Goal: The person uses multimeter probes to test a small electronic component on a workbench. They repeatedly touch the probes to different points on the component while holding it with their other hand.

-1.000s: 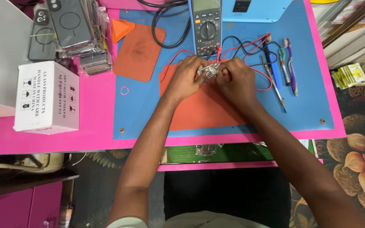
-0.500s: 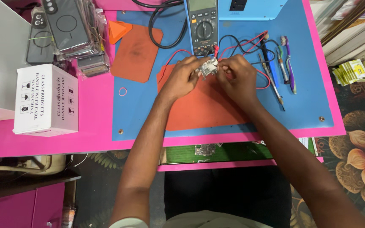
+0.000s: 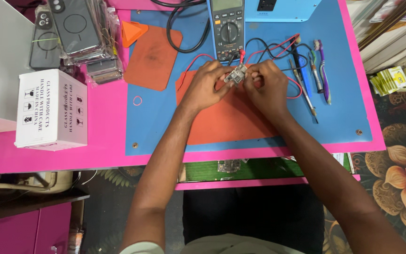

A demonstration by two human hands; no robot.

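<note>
Item: small grey metallic component (image 3: 236, 75), pinched between the fingertips of both hands over the upper edge of the larger orange mat (image 3: 226, 117), just below the multimeter (image 3: 228, 29) at 12 o'clock on the bench. Left hand (image 3: 206, 84): fingers closed on the component's left side. Right hand (image 3: 266, 83): fingers closed on its right side, knuckles over the red lead (image 3: 295, 84). What kind of part it is cannot be told; it is too small and half covered. Surroundings: red and black test leads looping from the multimeter toward 1 o'clock; a row of pens and hand tools (image 3: 311, 70) at 2 o'clock, close by the right hand; a second, smaller orange mat (image 3: 153, 56) at 11 o'clock; a white carton (image 3: 52, 109) at 9 o'clock on the pink table (image 3: 104, 141); stacked phone cases (image 3: 78, 35) at 10 o'clock; a blue work mat (image 3: 344, 108) under all. Risks, judged: the part is tiny and held only at the fingertips, so a slip could drop it among the tangled leads or send it off the mat; the right wrist lies near the loose leads and could drag them, tugging the multimeter or sweeping the tools; excess pinch force could bend a thin part.
</note>
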